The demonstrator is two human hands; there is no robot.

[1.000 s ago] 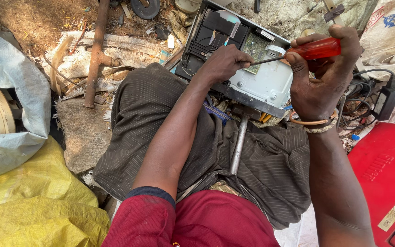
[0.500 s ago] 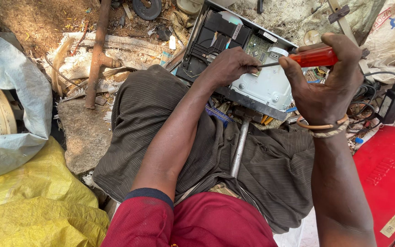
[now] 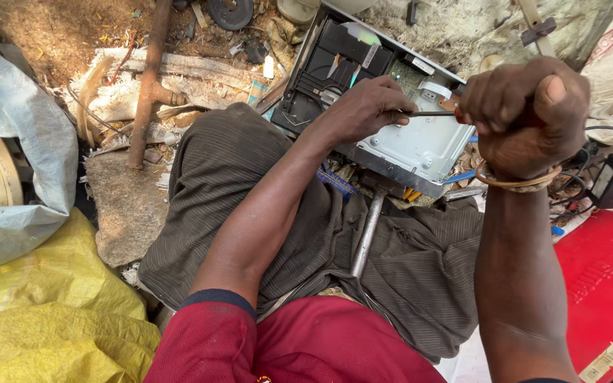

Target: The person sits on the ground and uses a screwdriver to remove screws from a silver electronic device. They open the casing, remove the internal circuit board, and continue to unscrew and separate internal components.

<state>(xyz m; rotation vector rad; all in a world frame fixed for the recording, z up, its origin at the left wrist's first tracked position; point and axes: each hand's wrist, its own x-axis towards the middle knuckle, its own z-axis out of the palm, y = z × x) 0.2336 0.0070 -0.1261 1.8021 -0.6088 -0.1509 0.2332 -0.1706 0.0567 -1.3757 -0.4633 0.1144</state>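
An opened electronic device [image 3: 420,145] with a grey metal casing and a black inner tray rests across my knees. My left hand [image 3: 363,110] lies on top of it, fingers curled around the thin metal shaft of a screwdriver [image 3: 431,113]. My right hand [image 3: 523,117] is closed in a fist over the screwdriver's red handle, which is almost fully hidden; a bangle sits on that wrist. The shaft runs level from right to left, its tip hidden under my left fingers.
A metal rod [image 3: 367,234] lies between my legs. A red case [image 3: 604,291] sits at the right, a black adapter with cables [image 3: 611,181] behind it. Yellow [image 3: 44,305] and grey sacks [image 3: 15,156] fill the left; a rusty pipe [image 3: 147,85] lies on the dirt.
My right hand has rolled over the red handle, now covering it, and shifted slightly down. My left hand stays on the device at the shaft.
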